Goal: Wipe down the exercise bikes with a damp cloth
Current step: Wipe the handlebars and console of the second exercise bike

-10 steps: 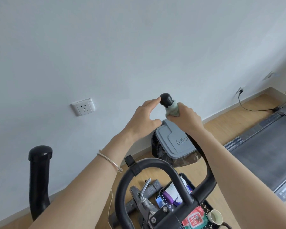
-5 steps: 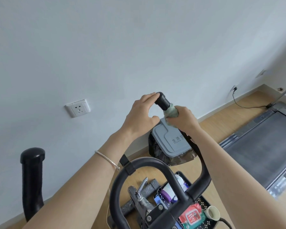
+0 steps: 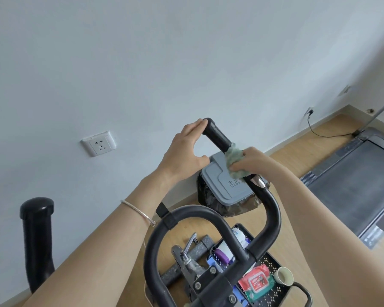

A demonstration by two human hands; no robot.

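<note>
Pale wall and wood floor fill my view behind the bike's handlebar (image 3: pixel 273 209), with both hands up at its raised black grip (image 3: pixel 215 135).

From the left I see a black padded post (image 3: pixel 37 235) by the wall and a white socket (image 3: pixel 98 143) higher up. Next comes the left hand (image 3: pixel 183 151), a thin bracelet (image 3: pixel 138 212) on its wrist. Its fingers (image 3: pixel 195 127) lie straight against the grip's tip, thumb apart below, clasping nothing. Just right of it, the right hand (image 3: pixel 251 162) curls its fingers tight round the green cloth (image 3: pixel 235 160), bunched against the bar just below the grip. Behind them sits a grey-lidded bin (image 3: pixel 226 185). Lower down, a black tray (image 3: pixel 273 262) holds a red wipes pack (image 3: pixel 256 282) and a small cup (image 3: pixel 283 276). A treadmill (image 3: pixel 353 185) lies far right.
</note>
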